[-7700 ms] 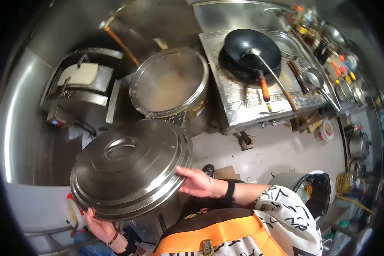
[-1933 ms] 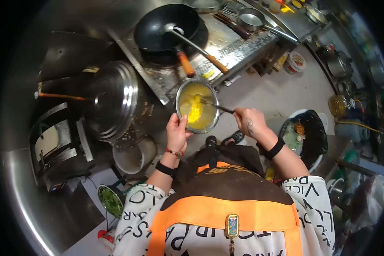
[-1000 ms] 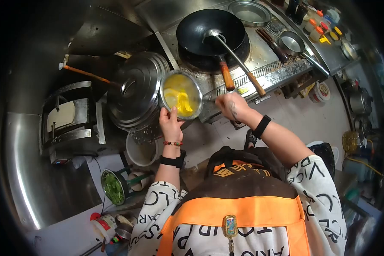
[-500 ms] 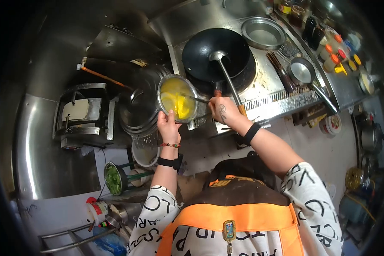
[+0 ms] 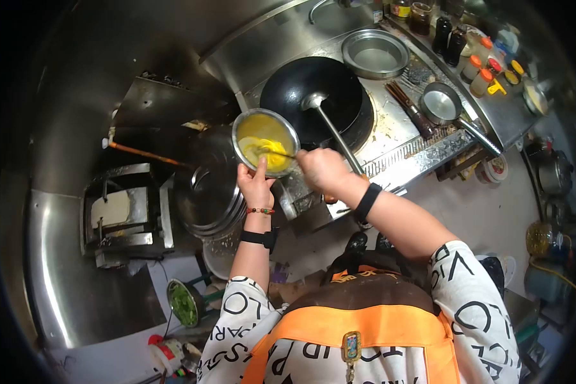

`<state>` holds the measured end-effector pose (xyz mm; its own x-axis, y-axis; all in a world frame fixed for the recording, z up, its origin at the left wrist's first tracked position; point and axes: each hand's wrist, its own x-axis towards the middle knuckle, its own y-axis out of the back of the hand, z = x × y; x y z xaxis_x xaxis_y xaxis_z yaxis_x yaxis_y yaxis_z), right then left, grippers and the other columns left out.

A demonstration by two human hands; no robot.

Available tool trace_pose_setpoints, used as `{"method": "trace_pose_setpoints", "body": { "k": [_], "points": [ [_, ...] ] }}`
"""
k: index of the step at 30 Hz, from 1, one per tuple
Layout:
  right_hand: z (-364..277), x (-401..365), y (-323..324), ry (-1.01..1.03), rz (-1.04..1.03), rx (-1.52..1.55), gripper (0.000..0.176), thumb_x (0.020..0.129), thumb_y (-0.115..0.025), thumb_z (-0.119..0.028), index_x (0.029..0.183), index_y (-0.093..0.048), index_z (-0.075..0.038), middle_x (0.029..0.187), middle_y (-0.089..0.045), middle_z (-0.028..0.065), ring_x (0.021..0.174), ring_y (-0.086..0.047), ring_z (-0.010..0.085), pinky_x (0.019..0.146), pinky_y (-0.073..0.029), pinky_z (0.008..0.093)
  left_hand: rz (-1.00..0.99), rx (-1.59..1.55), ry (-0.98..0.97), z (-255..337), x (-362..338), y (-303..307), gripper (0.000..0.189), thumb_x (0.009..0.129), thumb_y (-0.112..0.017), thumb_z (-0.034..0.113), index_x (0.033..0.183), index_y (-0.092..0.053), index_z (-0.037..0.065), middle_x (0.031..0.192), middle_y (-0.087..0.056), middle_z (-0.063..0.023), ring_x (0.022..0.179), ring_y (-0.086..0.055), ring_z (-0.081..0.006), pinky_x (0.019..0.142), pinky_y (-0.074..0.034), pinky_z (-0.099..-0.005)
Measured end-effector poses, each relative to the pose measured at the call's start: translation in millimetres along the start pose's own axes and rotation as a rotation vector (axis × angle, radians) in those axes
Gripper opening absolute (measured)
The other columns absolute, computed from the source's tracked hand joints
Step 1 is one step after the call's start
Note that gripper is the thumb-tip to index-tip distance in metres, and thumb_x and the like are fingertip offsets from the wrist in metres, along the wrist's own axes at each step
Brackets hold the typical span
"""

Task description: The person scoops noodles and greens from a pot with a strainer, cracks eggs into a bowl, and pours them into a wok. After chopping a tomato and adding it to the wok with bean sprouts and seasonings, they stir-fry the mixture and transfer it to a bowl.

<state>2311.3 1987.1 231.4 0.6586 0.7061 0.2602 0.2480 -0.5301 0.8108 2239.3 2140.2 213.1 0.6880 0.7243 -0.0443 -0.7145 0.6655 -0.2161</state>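
My left hand [image 5: 256, 187] grips a round metal bowl [image 5: 257, 123] from below, its thumb up on the near rim. The bowl is tilted towards me and holds yellow beaten egg [image 5: 271, 148]. My right hand [image 5: 326, 171] is closed on thin dark chopsticks [image 5: 287, 155], whose far ends reach into the egg. Just beyond the bowl, a black wok [image 5: 281, 83] sits on the stove, with a metal ladle [image 5: 329, 121] resting in it. The ladle's wooden handle end lies close to my right hand.
Right of the wok are a round metal pan [image 5: 374, 54], a small saucepan [image 5: 441, 104] and a brush-like bundle [image 5: 411, 109]. Seasoning bottles [image 5: 482, 80] line the right counter. To the left stand a large lidded pot [image 5: 205, 198] and a bowl of greens [image 5: 184, 303].
The egg has shifted shape in the bowl as the chopsticks moved through it. My right hand has moved slightly left, closer to the bowl. The camera view has shifted a little.
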Motion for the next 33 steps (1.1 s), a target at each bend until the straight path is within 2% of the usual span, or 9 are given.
{"method": "trace_pose_setpoints", "body": {
  "k": [7, 9, 11, 13, 15, 20, 22, 26, 33],
  "points": [
    [-24, 15, -14, 0.000, -0.055, 0.141, 0.026, 0.079, -0.056, -0.017, 0.093, -0.053, 0.004, 0.078, -0.062, 0.0204, 0.071, -0.062, 0.0356, 0.064, -0.051, 0.0404, 0.105, 0.067, 0.027, 1, 51, -25, 0.031, 0.069, -0.057, -0.009, 0.096, -0.050, 0.004, 0.082, -0.058, -0.0060, 0.053, -0.052, -0.0108, 0.037, -0.037, -0.0222],
    [-3, -12, 0, 0.161, 0.287, 0.333, 0.044, 0.075, -0.063, -0.015, 0.111, -0.048, 0.006, 0.096, -0.057, 0.0274, 0.089, -0.058, 0.0377, 0.075, -0.048, 0.0415, 0.054, 0.101, -0.088, 2, 64, -31, 0.030, 0.068, -0.058, -0.008, 0.095, -0.050, 0.003, 0.082, -0.058, -0.0064, 0.052, -0.053, -0.0121, 0.037, -0.038, -0.0225],
    [33, -52, 7, -0.056, 0.320, 0.098, 0.062, 0.072, -0.067, -0.013, 0.123, -0.038, 0.007, 0.110, -0.049, 0.0301, 0.100, -0.053, 0.0385, 0.082, -0.045, 0.0418, 0.051, 0.138, -0.130, -7, 88, -31, 0.028, 0.067, -0.058, -0.008, 0.092, -0.051, 0.001, 0.082, -0.058, -0.0068, 0.056, -0.055, -0.0137, 0.041, -0.042, -0.0238],
    [62, -102, -16, -0.614, -0.193, 0.069, 0.063, 0.071, -0.066, -0.011, 0.124, -0.036, 0.005, 0.102, -0.055, 0.0269, 0.095, -0.055, 0.0394, 0.080, -0.046, 0.0412, 0.006, 0.240, -0.260, -8, 104, -34, 0.025, 0.066, -0.059, -0.009, 0.089, -0.052, -0.001, 0.083, -0.059, -0.0069, 0.062, -0.057, -0.0143, 0.047, -0.045, -0.0251],
    [78, -116, -30, -0.709, -0.132, 0.206, 0.058, 0.072, -0.063, -0.009, 0.124, -0.040, 0.001, 0.091, -0.059, 0.0250, 0.091, -0.057, 0.0396, 0.077, -0.047, 0.0421, -0.020, 0.256, -0.273, -1, 109, -45, 0.026, 0.066, -0.060, -0.009, 0.090, -0.053, -0.002, 0.085, -0.059, -0.0075, 0.069, -0.058, -0.0148, 0.058, -0.048, -0.0263],
    [65, -128, -7, -0.702, 0.141, 0.575, 0.044, 0.076, -0.060, -0.011, 0.116, -0.048, 0.003, 0.090, -0.062, 0.0221, 0.085, -0.061, 0.0327, 0.076, -0.048, 0.0361, -0.088, 0.368, -0.346, -5, 134, -64, 0.026, 0.065, -0.061, -0.008, 0.090, -0.056, -0.002, 0.083, -0.061, -0.0072, 0.073, -0.059, -0.0152, 0.066, -0.046, -0.0269],
    [59, -136, 19, -0.772, 0.156, 0.797, 0.041, 0.079, -0.060, -0.012, 0.116, -0.050, 0.003, 0.080, -0.061, 0.0102, 0.066, -0.056, 0.0153, 0.060, -0.046, 0.0288, -0.060, 0.483, -0.343, -9, 140, -73, 0.025, 0.065, -0.061, -0.008, 0.088, -0.057, -0.001, 0.080, -0.062, -0.0073, 0.074, -0.059, -0.0157, 0.068, -0.046, -0.0275],
    [46, -147, 48, -0.818, 0.213, 1.095, 0.036, 0.083, -0.057, -0.009, 0.117, -0.050, 0.000, 0.067, -0.049, -0.0017, 0.046, -0.041, 0.0050, 0.040, -0.033, 0.0213, -0.063, 0.572, -0.380, -18, 152, -84, 0.023, 0.064, -0.064, -0.005, 0.085, -0.057, -0.001, 0.080, -0.063, -0.0082, 0.074, -0.061, -0.0181, 0.068, -0.047, -0.0295],
    [27, -154, 57, -0.830, 0.221, 1.226, 0.036, 0.083, -0.055, -0.007, 0.118, -0.049, -0.001, 0.064, -0.045, -0.0028, 0.046, -0.040, 0.0053, 0.039, -0.032, 0.0206, -0.052, 0.743, -0.430, -16, 166, -100, 0.022, 0.063, -0.065, -0.003, 0.084, -0.057, 0.000, 0.080, -0.063, -0.0112, 0.074, -0.062, -0.0218, 0.070, -0.047, -0.0311]
  ]
}}
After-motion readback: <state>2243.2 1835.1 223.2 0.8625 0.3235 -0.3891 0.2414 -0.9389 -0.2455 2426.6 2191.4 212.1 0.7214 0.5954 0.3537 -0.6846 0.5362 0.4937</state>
